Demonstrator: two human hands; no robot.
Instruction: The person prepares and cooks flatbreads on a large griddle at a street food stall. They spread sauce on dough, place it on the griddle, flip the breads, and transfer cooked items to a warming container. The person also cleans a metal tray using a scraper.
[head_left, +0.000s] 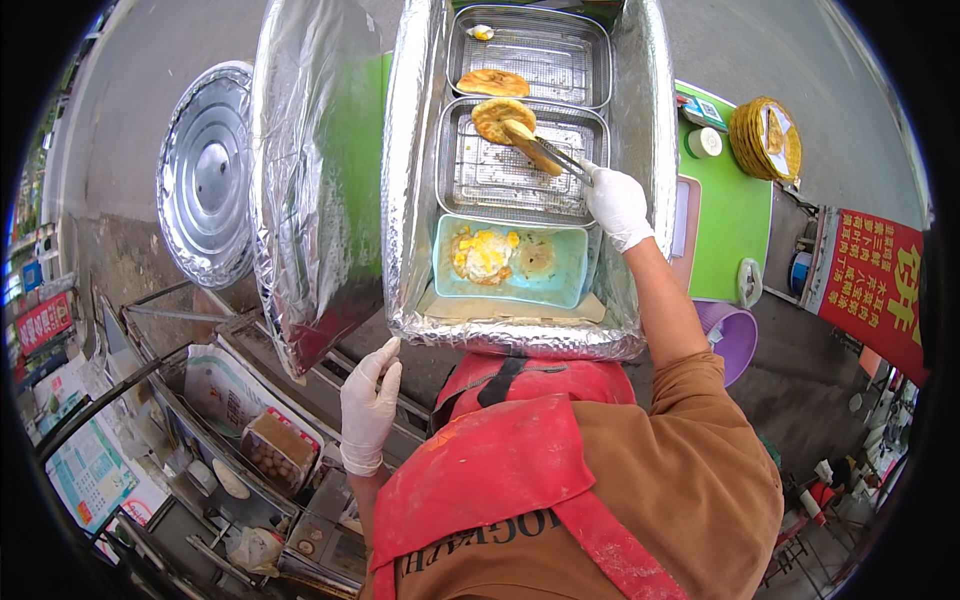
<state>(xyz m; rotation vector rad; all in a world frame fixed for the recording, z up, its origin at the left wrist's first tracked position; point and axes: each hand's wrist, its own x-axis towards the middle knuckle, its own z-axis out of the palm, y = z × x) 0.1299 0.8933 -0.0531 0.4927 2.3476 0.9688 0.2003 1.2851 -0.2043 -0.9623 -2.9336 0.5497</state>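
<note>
White-gloved, my right hand (618, 206) grips metal tongs (559, 159) over the middle wire basket (480, 187). The tong tips are at a browned flatbread (541, 154), tilted against another round flatbread (495, 118). In the far wire basket (570, 52) lie one more flatbread (493, 82) and a piece of egg (481, 32). A pale blue plastic tray (559, 255) nearest me holds chopped egg white and yolk (484, 255). All stand inside a foil-lined box (409, 150). My left hand (369, 405), also gloved, is beside the box's near left corner, holding nothing, fingers loosely apart.
A foil-covered panel (315, 172) leans left of the box, by a round foil-covered lid (214, 172). To the right is a green table (739, 217) with a stack of woven trays (754, 139); a purple bin (739, 341) stands below. Eggs (274, 457) sit in a container at lower left.
</note>
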